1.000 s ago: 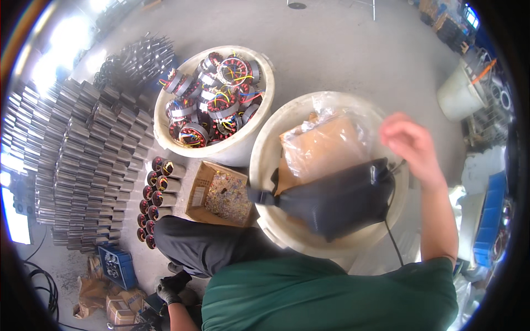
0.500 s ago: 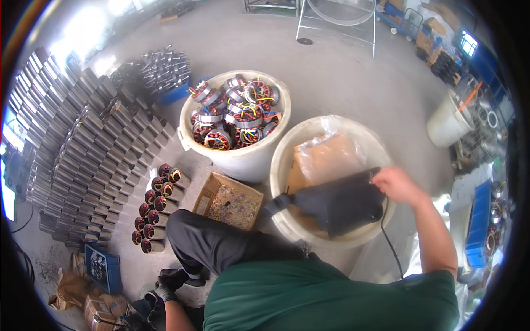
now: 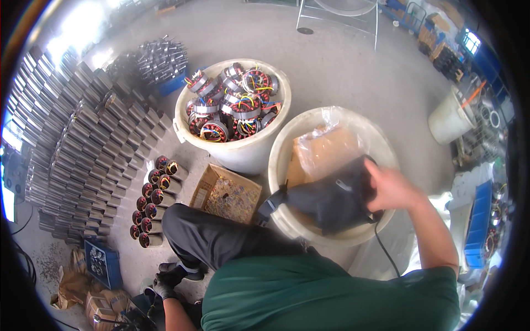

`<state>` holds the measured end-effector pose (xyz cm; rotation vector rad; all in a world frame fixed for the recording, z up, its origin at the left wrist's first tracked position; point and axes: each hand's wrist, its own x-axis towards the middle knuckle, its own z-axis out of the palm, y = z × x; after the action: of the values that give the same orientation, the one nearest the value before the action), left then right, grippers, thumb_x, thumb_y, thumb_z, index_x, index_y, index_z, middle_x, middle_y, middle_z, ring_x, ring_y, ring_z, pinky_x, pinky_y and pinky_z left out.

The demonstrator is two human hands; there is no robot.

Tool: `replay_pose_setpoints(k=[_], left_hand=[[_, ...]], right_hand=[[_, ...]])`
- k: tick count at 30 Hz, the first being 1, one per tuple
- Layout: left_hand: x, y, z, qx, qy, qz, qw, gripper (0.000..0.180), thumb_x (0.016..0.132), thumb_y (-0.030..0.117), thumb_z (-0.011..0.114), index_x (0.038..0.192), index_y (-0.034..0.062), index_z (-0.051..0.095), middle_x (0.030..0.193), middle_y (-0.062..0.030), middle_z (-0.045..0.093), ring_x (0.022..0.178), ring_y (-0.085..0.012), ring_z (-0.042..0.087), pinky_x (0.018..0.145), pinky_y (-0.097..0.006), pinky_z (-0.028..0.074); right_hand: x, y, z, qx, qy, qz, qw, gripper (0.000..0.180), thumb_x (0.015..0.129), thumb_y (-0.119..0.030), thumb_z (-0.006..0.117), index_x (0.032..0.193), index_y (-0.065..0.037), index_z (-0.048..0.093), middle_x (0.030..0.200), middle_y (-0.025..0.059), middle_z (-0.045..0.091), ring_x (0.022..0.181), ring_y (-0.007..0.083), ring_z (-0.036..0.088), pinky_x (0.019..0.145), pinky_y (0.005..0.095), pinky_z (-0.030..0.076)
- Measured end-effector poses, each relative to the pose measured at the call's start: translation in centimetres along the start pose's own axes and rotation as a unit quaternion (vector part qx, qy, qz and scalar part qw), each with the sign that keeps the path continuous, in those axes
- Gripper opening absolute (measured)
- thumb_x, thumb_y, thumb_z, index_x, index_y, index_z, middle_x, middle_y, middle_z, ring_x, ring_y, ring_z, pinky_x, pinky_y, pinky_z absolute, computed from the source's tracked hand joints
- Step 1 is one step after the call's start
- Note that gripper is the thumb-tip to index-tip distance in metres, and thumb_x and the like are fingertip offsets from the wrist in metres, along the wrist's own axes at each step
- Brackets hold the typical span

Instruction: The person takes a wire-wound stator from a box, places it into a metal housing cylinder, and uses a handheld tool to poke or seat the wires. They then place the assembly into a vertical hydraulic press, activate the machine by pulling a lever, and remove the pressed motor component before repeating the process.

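A black zipped bag point(image 3: 320, 199) with a strap lies across the right-hand white tub point(image 3: 276, 212), on top of brown cardboard point(image 3: 317, 157) and clear plastic. My right hand point(image 3: 389, 187), bare, grips the bag's right end, which is bunched up and raised. Part of the fingers is hidden against the dark cloth. Low at the left, my left hand point(image 3: 164, 289) wears a grey glove and hangs beside my leg, near a black shoe point(image 3: 175, 274). Its fingers are too small and dark to make out.
Left of that tub stands another white tub point(image 3: 237, 149) heaped with wound motor stators point(image 3: 245, 105). Below it sits a cardboard box point(image 3: 201, 187) of small scraps. Several metal cylinders point(image 3: 157, 196) with windings stand near tall stacks of metal tubes point(image 3: 88, 149). A black cable point(image 3: 389, 251) trails at the right.
My right hand has gone from pinching the bag's upper right corner to gripping its right end. The bag has bunched up, and a zip now shows on it.
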<state>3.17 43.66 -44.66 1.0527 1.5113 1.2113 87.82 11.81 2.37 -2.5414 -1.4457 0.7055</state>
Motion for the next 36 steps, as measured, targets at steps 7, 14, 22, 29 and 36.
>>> replay_pose_setpoints(k=[7, 14, 22, 29, 36], left_hand=[[-0.8, 0.8, -1.4, 0.151, 0.066, -0.040, 0.985, 0.024, 0.096, 0.029, 0.068, 0.108, 0.0081, 0.069, 0.102, -0.0103, 0.073, 0.086, -0.0239, 0.068, 0.076, -0.038, 0.055], [-1.0, 3.0, 0.3, -0.059, 0.074, -0.157, 0.983, 0.031, 0.094, 0.033, 0.071, 0.102, 0.0038, 0.070, 0.095, -0.0117, 0.073, 0.081, -0.0251, 0.068, 0.075, -0.038, 0.055], [-0.7, 3.7, 4.7, 0.008, 0.110, -0.153, 0.982, 0.034, 0.094, 0.035, 0.070, 0.107, 0.0032, 0.071, 0.096, -0.0112, 0.074, 0.080, -0.0242, 0.067, 0.075, -0.037, 0.055], [-1.2, 4.1, 5.7, 0.038, 0.121, -0.135, 0.983, 0.028, 0.095, 0.034, 0.069, 0.100, 0.0061, 0.071, 0.090, -0.0090, 0.073, 0.076, -0.0222, 0.065, 0.070, -0.036, 0.054], [-3.4, 6.6, 4.8, 0.077, 0.159, -0.117, 0.977, 0.028, 0.095, 0.035, 0.069, 0.098, 0.0067, 0.070, 0.089, -0.0083, 0.072, 0.074, -0.0214, 0.063, 0.069, -0.038, 0.053]], right_hand=[[1.0, -0.7, 0.2, -0.017, 0.041, -0.137, 0.990, 0.036, 0.071, -0.020, 0.075, 0.102, -0.004, 0.065, 0.089, 0.0129, 0.061, 0.083, 0.0343, 0.064, 0.072, 0.0412, 0.052], [0.3, 1.2, 2.1, -0.007, 0.002, -0.190, 0.982, 0.027, 0.080, -0.012, 0.072, 0.105, -0.005, 0.068, 0.090, 0.0111, 0.068, 0.086, 0.0322, 0.067, 0.074, 0.0395, 0.053], [-2.1, -0.5, 3.8, -0.063, 0.001, -0.159, 0.985, 0.059, 0.072, -0.007, 0.074, 0.130, -0.006, 0.057, 0.127, 0.0096, 0.061, 0.103, 0.0319, 0.066, 0.086, 0.0416, 0.055], [-2.0, -1.3, 5.4, -0.214, 0.094, -0.086, 0.969, 0.045, 0.066, -0.006, 0.074, 0.111, -0.004, 0.066, 0.106, 0.0117, 0.058, 0.099, 0.0317, 0.058, 0.087, 0.0425, 0.051], [-0.4, -1.2, 1.6, -0.126, 0.116, -0.182, 0.968, 0.035, 0.061, -0.016, 0.075, 0.094, -0.007, 0.070, 0.094, 0.0093, 0.062, 0.094, 0.0312, 0.060, 0.081, 0.0421, 0.049]])
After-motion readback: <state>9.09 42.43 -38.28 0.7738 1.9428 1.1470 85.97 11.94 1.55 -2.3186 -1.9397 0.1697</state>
